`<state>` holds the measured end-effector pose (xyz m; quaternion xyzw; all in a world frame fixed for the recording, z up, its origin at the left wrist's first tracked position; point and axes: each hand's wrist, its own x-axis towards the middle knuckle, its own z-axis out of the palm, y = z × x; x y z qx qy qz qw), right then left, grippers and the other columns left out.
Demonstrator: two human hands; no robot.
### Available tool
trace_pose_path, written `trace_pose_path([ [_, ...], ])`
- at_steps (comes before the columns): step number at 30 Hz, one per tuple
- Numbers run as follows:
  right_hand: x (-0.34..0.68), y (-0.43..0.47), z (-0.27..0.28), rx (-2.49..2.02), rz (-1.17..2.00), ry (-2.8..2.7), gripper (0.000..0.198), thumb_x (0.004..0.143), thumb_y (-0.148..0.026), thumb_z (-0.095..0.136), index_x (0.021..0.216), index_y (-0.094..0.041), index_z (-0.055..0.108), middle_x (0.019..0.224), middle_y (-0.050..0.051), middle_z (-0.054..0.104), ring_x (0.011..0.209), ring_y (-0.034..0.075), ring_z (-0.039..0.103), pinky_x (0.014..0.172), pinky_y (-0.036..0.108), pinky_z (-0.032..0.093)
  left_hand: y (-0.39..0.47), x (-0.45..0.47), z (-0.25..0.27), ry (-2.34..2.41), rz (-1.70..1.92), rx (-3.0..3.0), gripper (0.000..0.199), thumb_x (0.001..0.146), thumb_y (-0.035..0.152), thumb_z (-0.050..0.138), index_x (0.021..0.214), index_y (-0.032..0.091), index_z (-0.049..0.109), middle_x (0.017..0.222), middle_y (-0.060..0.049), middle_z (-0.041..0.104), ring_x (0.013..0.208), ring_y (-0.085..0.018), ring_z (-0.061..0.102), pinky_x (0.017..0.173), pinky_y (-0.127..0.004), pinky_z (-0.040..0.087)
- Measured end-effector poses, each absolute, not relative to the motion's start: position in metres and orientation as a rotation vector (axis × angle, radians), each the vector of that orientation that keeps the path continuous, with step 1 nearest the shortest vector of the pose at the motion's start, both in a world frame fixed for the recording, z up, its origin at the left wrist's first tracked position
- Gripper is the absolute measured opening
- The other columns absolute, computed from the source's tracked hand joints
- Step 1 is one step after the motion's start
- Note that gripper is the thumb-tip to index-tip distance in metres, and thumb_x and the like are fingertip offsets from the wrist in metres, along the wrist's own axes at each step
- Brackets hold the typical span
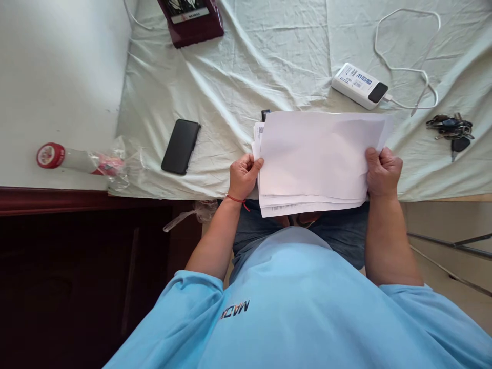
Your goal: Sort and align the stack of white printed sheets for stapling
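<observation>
A loose stack of white paper sheets [313, 154] is held between my two hands, over the table's near edge. The top sheet's upper side looks blank, and printed text shows on lower sheets at the left and near edges. My left hand [244, 177], with a red string at the wrist, grips the left edge, thumb on top. At the right edge my right hand [384, 171] pinches the sheets, fingers curled underneath. The sheets lie unevenly, their edges out of line. A small black object [265, 114] peeks out behind the stack's far left corner; its kind is hidden.
A black phone [181, 146] lies left on the pale green cloth [238, 77]. Farther left is a red-capped bottle [77, 159] in clear plastic. A maroon box [194, 25] stands at the back. On the right are a white power bank [359, 85] with cable and keys [451, 130].
</observation>
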<state>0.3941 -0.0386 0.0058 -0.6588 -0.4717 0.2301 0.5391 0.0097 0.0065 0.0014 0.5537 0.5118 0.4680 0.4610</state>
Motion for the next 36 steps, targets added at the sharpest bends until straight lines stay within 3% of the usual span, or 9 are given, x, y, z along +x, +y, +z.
trace_pose_path([
  [10,0.3988,-0.0399,-0.0008,-1.559,0.585,-1.144,0.076,0.091,-0.084,0.08,0.067,-0.022,0.041,0.069,-0.005,0.037,0.069,0.011,0.031,0.064,0.03,0.026,0.0073,0.0099,0.0075,1.342,1.161,1.563,0.083,0.095,0.09,0.068,0.06,0.023,0.033,0.058,0.006,0.026,0.06,-0.01,0.021,0.057,-0.03,0.021],
  [18,0.3952,-0.0389,0.0024,-1.525,0.551,-1.097,0.081,0.087,-0.086,0.083,0.065,-0.022,0.037,0.068,-0.006,0.033,0.069,0.011,0.028,0.064,0.03,0.025,0.0066,0.0078,0.0017,1.134,1.098,1.39,0.066,0.083,0.08,0.088,0.074,0.022,0.058,0.066,0.004,0.05,0.06,-0.01,0.041,0.057,-0.026,0.031],
  [24,0.3938,-0.0375,0.0023,-1.5,0.569,-1.043,0.078,0.084,-0.088,0.083,0.066,-0.022,0.045,0.07,-0.005,0.039,0.071,0.012,0.034,0.067,0.03,0.032,0.0062,0.0096,0.0049,1.267,1.128,1.456,0.074,0.088,0.082,0.082,0.063,0.022,0.046,0.059,0.007,0.035,0.057,-0.009,0.026,0.053,-0.028,0.02],
  [28,0.3944,-0.0374,0.0015,-1.518,0.55,-1.048,0.078,0.084,-0.088,0.083,0.065,-0.022,0.045,0.068,-0.005,0.037,0.07,0.012,0.033,0.068,0.031,0.033,0.0056,0.0094,0.0076,1.308,1.141,1.514,0.081,0.092,0.085,0.077,0.059,0.022,0.037,0.058,0.006,0.028,0.059,-0.009,0.023,0.055,-0.03,0.018],
  [31,0.3938,-0.0372,0.0018,-1.516,0.561,-1.035,0.073,0.084,-0.088,0.083,0.069,-0.021,0.055,0.07,-0.004,0.044,0.072,0.013,0.038,0.069,0.031,0.036,0.0051,0.0086,0.0082,1.289,1.111,1.513,0.083,0.094,0.086,0.073,0.058,0.022,0.033,0.059,0.006,0.025,0.059,-0.009,0.022,0.055,-0.031,0.017],
  [33,0.3936,-0.0368,0.0016,-1.51,0.558,-1.025,0.073,0.084,-0.088,0.083,0.07,-0.021,0.058,0.07,-0.004,0.045,0.072,0.013,0.038,0.069,0.03,0.038,0.005,0.0077,0.0074,1.249,1.099,1.494,0.08,0.093,0.084,0.076,0.059,0.022,0.037,0.059,0.006,0.028,0.058,-0.009,0.024,0.055,-0.03,0.018],
  [36,0.394,-0.0361,0.0008,-1.504,0.526,-1.0,0.076,0.082,-0.089,0.084,0.068,-0.021,0.054,0.068,-0.005,0.045,0.071,0.012,0.038,0.068,0.029,0.04,0.0052,0.0061,0.0049,1.142,1.078,1.439,0.068,0.088,0.079,0.085,0.068,0.021,0.056,0.063,0.005,0.044,0.059,-0.01,0.035,0.055,-0.028,0.026],
])
